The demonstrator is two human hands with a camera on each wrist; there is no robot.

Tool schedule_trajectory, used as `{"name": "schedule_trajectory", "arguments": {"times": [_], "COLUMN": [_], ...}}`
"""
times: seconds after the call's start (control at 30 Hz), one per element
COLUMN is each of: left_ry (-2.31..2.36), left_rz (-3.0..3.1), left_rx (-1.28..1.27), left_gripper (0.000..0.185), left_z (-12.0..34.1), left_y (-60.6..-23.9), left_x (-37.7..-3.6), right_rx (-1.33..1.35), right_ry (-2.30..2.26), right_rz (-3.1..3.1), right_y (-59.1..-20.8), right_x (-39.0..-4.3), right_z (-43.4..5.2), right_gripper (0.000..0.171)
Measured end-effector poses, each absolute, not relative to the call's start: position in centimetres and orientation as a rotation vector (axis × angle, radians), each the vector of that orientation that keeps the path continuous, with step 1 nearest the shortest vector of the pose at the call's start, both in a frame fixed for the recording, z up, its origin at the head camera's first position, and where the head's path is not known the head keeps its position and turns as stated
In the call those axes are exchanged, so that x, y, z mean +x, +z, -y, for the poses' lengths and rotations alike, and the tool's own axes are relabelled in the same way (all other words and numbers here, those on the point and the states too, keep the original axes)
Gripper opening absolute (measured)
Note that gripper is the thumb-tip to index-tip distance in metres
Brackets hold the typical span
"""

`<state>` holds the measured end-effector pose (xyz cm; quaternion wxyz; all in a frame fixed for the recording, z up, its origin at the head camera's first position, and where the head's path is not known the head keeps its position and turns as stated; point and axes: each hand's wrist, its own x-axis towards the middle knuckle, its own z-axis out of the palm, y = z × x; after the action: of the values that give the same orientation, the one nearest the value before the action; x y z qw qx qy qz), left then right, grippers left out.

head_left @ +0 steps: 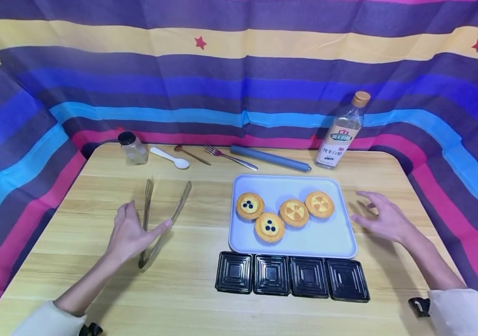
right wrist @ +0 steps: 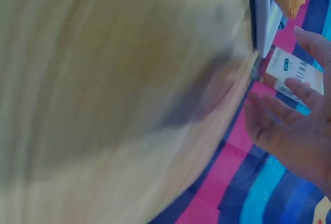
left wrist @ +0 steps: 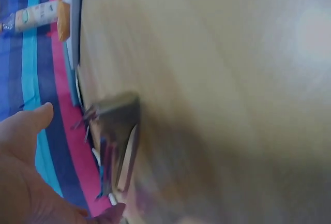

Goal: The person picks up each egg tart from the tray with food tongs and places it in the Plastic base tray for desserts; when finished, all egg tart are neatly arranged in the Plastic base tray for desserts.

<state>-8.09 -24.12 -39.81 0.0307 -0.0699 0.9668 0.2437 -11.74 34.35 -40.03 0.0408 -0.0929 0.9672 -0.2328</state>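
Note:
Metal tongs (head_left: 167,217) lie open in a V on the wooden table (head_left: 188,303), left of centre. My left hand (head_left: 146,217) is spread over them, its thumb touching the right arm and its fingers beside the left arm, not closed round them. The left wrist view shows the tongs (left wrist: 116,131) blurred beyond my palm (left wrist: 20,182). My right hand (head_left: 362,207) hovers with its fingers spread, right of a pale blue tray (head_left: 327,238), holding nothing. On the tray sit two blueberry tarts (head_left: 249,206) and two plain yellow tarts (head_left: 294,212). Several black square containers (head_left: 292,276) line its near edge.
Along the back edge stand a small jar (head_left: 132,147), a white spoon (head_left: 170,157), a brown spoon (head_left: 191,154), a fork (head_left: 229,156), a blue rolling pin (head_left: 270,158) and a vinegar bottle (head_left: 344,133). Striped cloth walls the table on three sides.

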Motion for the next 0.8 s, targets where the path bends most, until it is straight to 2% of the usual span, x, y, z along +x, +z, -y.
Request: {"name": "schedule_trajectory", "arguments": {"times": [0.2, 0.37, 0.6, 0.8], "left_ry": [0.766, 0.772, 0.820, 0.825], "left_rz": [-2.976, -2.957, -2.972, -2.989], "left_rx": [-0.189, -0.197, -0.186, -0.151], "left_gripper": [0.120, 0.112, 0.098, 0.102], "left_z": [23.0, 22.7, 22.5, 22.3], "left_y": [-41.0, -41.7, -42.5, -43.0], "left_x": [-7.0, -6.4, -6.1, -6.1], "right_rx": [-0.229, -0.288, -0.303, -0.277], "right_ry": [-0.964, -1.075, -1.083, -1.099], "right_rz": [-2.755, -2.630, -2.549, -2.527], "right_y": [-41.0, -40.9, -41.1, -41.5], "right_x": [-11.4, -11.4, -11.1, -10.9], "right_z": [-34.2, -33.6, -32.7, -32.7], "right_gripper": [0.054, 0.044, 0.047, 0.048]}}
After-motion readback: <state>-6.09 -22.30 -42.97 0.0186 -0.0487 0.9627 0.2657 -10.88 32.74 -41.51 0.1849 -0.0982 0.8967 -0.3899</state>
